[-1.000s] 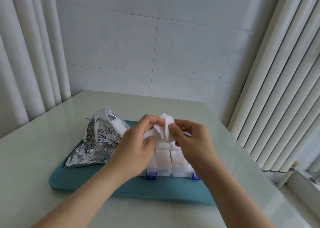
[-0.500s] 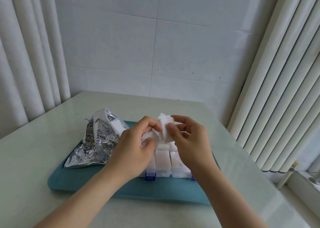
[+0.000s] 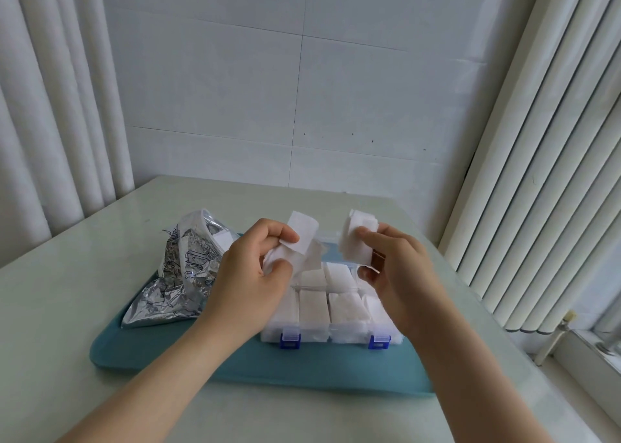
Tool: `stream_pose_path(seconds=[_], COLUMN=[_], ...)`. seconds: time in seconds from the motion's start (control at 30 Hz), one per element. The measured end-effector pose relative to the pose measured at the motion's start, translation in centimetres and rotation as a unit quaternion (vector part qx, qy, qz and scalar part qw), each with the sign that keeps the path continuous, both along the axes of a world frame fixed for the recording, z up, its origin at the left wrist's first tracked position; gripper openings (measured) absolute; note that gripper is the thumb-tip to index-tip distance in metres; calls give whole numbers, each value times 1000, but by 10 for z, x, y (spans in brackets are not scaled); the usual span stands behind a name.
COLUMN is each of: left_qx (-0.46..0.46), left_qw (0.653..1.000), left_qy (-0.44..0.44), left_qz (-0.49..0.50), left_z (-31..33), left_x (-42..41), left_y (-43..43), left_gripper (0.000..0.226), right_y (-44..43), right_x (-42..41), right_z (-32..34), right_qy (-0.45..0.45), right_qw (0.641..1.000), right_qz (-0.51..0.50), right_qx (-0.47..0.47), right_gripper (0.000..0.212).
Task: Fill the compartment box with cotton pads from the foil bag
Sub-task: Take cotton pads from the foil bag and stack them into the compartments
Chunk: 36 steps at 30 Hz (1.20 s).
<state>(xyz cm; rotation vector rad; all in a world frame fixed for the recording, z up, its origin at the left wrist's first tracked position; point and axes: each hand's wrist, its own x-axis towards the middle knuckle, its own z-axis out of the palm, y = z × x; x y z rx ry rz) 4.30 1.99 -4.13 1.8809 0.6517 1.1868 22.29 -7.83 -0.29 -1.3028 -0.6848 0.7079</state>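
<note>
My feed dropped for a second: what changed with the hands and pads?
The hands drew apart, splitting the shared bunch: the left hand grips some cotton pads, the right hand pinches a separate stack. The foil bag, compartment box and tray stayed put.

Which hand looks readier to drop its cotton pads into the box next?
Probably the right hand: it pinches a neat stack of cotton pads above the compartment box. The left hand grips a loose, splayed bunch needing tidying first.
</note>
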Motion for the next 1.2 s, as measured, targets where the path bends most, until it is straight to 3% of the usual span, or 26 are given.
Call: stream_pose_path(seconds=[0.13,0.23,0.53,0.83,1.07,1.13,1.2], left_qx=[-32,-41,-40,-47,-62,-64,-64], left_qw=[999,999,999,998,997,997,997], left_qy=[-19,-23,16,36,24,14,0], left_qz=[-1,-3,-27,-31,-39,-44,-52], left_z=[0,0,-5,-8,-7,-6,-4], left_x=[1,2,7,7,9,8,8], left_y=[-1,-4,-14,-14,-14,-14,-16], left_gripper=[40,39,38,40,41,40,39], right_y=[-10,-16,-29,-28,-27,-21,-12], right_x=[12,22,41,41,40,35,26], right_z=[8,8,9,4,2,1,-1], right_qy=[-164,-321,-409,-564,-584,-559,-483], right_qw=[982,930,863,773,752,786,856], right_qz=[-57,-72,63,25,16,-9,-51], right_qx=[-77,-162,-289,-290,-305,-264,-180], right_gripper=[22,31,20,11,16,23,21])
